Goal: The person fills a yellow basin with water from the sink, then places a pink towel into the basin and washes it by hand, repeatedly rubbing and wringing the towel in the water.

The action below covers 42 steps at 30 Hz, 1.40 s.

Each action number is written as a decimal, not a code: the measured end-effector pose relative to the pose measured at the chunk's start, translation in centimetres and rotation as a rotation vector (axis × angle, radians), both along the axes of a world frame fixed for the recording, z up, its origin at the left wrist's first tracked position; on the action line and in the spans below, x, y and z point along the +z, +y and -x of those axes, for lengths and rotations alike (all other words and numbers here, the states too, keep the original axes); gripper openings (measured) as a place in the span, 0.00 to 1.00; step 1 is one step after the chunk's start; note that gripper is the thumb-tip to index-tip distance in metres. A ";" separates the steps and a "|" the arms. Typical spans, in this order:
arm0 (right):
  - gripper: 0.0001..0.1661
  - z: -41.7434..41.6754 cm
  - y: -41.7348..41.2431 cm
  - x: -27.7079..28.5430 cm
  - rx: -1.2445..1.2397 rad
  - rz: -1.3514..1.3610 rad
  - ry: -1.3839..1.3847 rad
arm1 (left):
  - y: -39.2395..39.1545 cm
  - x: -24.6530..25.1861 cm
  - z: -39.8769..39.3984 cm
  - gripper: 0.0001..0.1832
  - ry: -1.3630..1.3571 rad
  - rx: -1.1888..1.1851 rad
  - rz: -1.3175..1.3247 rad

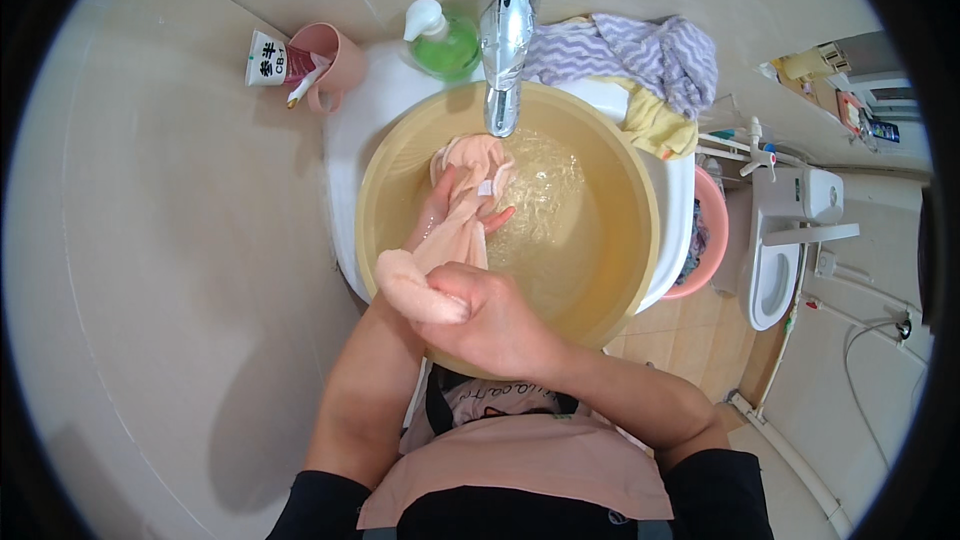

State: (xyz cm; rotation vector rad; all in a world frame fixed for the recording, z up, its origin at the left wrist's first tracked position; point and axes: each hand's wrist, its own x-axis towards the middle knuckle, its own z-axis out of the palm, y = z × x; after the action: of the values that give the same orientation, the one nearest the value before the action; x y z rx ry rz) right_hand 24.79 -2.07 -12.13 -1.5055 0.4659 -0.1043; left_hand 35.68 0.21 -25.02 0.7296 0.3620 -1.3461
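Note:
A wet, peach-pink towel (pixel 454 229) with a small white tag stretches between my hands over a round yellow plastic basin (pixel 645 240). My right hand (pixel 487 319) is closed around its near end, and a folded tip sticks out past the thumb. Farther in, my left hand (pixel 435 214) cradles the towel from below, thumb on one side and fingertips showing on the other. The far end of the cloth hangs bunched low in the basin. Rippling water (pixel 544 187) covers the basin's bottom to the right. A chrome faucet (pixel 504 52) reaches over the far rim.
The basin sits on a white sink (pixel 671 240). Along its back stand a pink cup (pixel 341 64) holding a toothpaste tube (pixel 268 60), a green soap pump bottle (pixel 446 49), and purple-and-white (pixel 622 52) and yellow cloths (pixel 660 124). Right: a pink tub (pixel 716 229) with laundry and a toilet (pixel 776 277).

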 end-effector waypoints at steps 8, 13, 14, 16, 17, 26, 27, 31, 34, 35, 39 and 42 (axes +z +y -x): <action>0.16 -1.2 -1.4 -6.2 -0.337 0.840 0.125 | -0.6 1.8 1.0 0.12 -0.641 -0.118 0.001; 0.19 -1.5 -7.3 -11.3 -0.382 0.759 0.430 | -0.7 4.5 0.5 0.10 -0.186 0.096 -0.127; 0.19 -0.6 -8.6 -12.0 -0.325 0.787 0.452 | -0.8 5.8 -0.1 0.12 -0.250 0.097 -0.186; 0.21 0.8 -10.4 -11.9 -0.337 0.706 0.426 | 0.0 7.7 -1.0 0.18 -0.546 0.036 -0.229; 0.21 1.1 -11.0 -11.7 -0.338 0.663 0.411 | 0.5 7.5 -1.4 0.19 -0.661 0.000 -0.280; 0.22 1.3 -11.7 -17.9 0.199 0.979 0.526 | 4.0 0.5 -2.3 0.32 -1.173 -0.639 -0.909; 0.21 0.9 -11.2 -17.4 0.237 0.956 0.526 | 4.3 0.7 -2.1 0.33 -1.047 -0.593 -0.862; 0.21 -0.4 -12.1 -16.6 0.157 0.891 0.634 | 3.8 3.1 -0.3 0.38 -0.548 -0.413 -0.747; 0.20 -1.6 -9.8 -19.4 -0.028 0.858 0.642 | 3.1 0.9 1.0 0.40 -0.184 -0.304 -0.700; 0.19 -1.8 -8.2 -20.1 -0.084 0.849 0.620 | 3.3 -0.5 1.1 0.40 -0.067 -0.270 -0.675; 0.20 -1.5 -9.1 -17.2 0.234 0.847 0.568 | 3.0 -1.3 1.0 0.41 0.052 -0.328 -0.537; 0.22 -1.8 -7.4 -18.9 -0.256 0.735 0.625 | 1.7 -1.2 1.3 0.42 0.155 -0.281 -0.537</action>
State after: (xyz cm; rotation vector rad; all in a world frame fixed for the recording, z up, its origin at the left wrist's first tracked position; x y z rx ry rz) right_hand 26.59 -9.51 -30.98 -2.1935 1.2178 0.0038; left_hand 34.36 1.91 -26.26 1.1553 0.7854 -1.5943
